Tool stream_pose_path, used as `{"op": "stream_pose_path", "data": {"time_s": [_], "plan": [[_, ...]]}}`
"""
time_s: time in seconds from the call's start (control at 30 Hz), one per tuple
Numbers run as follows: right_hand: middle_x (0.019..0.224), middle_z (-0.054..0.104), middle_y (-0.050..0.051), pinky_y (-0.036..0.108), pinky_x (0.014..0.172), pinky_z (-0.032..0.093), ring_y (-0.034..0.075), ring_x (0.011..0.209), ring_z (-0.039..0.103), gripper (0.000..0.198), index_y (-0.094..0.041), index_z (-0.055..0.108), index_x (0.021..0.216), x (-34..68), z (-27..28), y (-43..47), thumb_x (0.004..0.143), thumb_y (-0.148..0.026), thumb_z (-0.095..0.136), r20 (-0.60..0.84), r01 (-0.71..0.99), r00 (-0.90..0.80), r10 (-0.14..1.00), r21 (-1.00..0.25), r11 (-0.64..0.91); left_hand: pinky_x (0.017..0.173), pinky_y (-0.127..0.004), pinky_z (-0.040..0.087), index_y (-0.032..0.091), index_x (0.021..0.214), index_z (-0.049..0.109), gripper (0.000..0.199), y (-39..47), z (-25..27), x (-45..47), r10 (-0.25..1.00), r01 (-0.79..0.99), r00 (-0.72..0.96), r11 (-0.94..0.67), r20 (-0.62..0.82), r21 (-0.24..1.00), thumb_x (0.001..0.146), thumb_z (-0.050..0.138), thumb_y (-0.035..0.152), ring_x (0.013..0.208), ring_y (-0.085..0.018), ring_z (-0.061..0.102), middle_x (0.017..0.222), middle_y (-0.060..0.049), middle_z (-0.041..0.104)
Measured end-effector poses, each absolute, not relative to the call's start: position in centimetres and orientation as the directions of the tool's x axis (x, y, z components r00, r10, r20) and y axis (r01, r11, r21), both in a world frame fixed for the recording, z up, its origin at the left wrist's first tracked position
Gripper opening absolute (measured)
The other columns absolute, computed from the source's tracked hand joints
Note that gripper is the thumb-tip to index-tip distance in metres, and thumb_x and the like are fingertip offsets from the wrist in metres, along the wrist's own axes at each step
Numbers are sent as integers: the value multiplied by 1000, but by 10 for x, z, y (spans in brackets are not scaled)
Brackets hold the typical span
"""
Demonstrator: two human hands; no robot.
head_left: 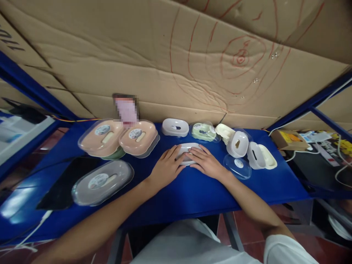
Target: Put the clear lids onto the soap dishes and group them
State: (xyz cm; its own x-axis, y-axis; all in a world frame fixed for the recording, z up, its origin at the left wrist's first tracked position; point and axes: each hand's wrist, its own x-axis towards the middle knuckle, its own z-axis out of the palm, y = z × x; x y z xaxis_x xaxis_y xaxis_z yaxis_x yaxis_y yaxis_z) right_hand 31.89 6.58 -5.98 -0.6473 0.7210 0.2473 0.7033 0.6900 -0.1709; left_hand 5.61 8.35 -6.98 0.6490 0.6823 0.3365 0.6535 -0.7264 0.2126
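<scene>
A pale grey oval plastic dish [187, 146] lies on the blue tabletop, partly covered by both hands. My left hand [167, 165] rests on its left side, fingers stretched out and slightly apart. From the right, my right hand [206, 161] lies across it with its fingers spread flat. Behind stand a pale slotted box [168, 127] and a green slotted box [199, 132] under a clear cover. To the right are a pale slotted box [237, 146], a clear lid [238, 164] with a sticker, another grey slotted piece [255, 156] and a cream tray [267, 157].
Two peach lidded boxes [140, 142] sit at the left, with a grey lidded box [103, 183] nearer me. Beside it lies a black flat panel [64, 185] with cables. A phone-like device [126, 110] leans against the cardboard wall [132, 47]. Blue frame posts flank the table.
</scene>
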Motion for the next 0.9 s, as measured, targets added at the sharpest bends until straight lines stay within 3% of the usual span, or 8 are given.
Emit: {"op": "stream_pose_path", "data": {"time_s": [0.13,0.27,0.37,0.47,0.6,0.8,0.9], "plan": [[171,50,11,59,133,36,28,162,43,55,-30,46,167,322,-60,69,113,-42,52,309,764,-555,772,-177,620,119,-60,53,23,149,66,45,84,-67,56,691,660,638,-718,339,221,106,60,33,154,-41,52,167,-20,52],[172,43,24,64,129,36,36,162,40,66,-16,34,171,334,-65,80,113,-46,44,457,938,-93,885,-259,232,119,-58,54,23,146,68,43,82,-64,56,696,669,620,-710,361,219,104,61,31,155,-40,52,169,-18,50],[162,52,32,71,125,34,42,153,48,71,-8,34,169,340,-70,85,111,-47,47,454,967,41,890,-242,79,117,-59,55,24,146,67,43,82,-61,55,709,684,602,-695,367,221,104,60,29,154,-40,53,169,-17,50],[151,60,27,69,119,40,42,142,55,66,-14,44,164,341,-74,85,107,-48,55,461,971,23,887,-222,90,113,-60,59,23,144,68,42,83,-60,54,714,692,596,-688,366,216,103,61,27,151,-41,56,166,-19,53],[159,53,25,65,116,47,42,147,52,68,-18,46,163,341,-76,83,105,-52,59,435,947,38,900,-304,106,118,-59,56,22,138,69,41,85,-65,54,723,674,574,-684,385,280,98,66,25,152,-41,54,164,-18,53],[149,67,17,56,121,50,33,142,62,53,-22,61,148,342,-57,73,106,-54,61,523,833,72,849,-500,237,122,-63,52,21,130,68,37,88,-73,52,793,602,527,-602,306,524,95,73,32,153,-42,51,169,-19,43],[148,68,15,56,122,50,31,141,63,46,-25,64,145,336,-49,62,107,-50,62,558,803,-54,828,-469,369,127,-62,46,24,146,55,62,93,-75,50,802,494,536,-552,265,672,89,81,28,154,-39,50,166,-18,46]]}}
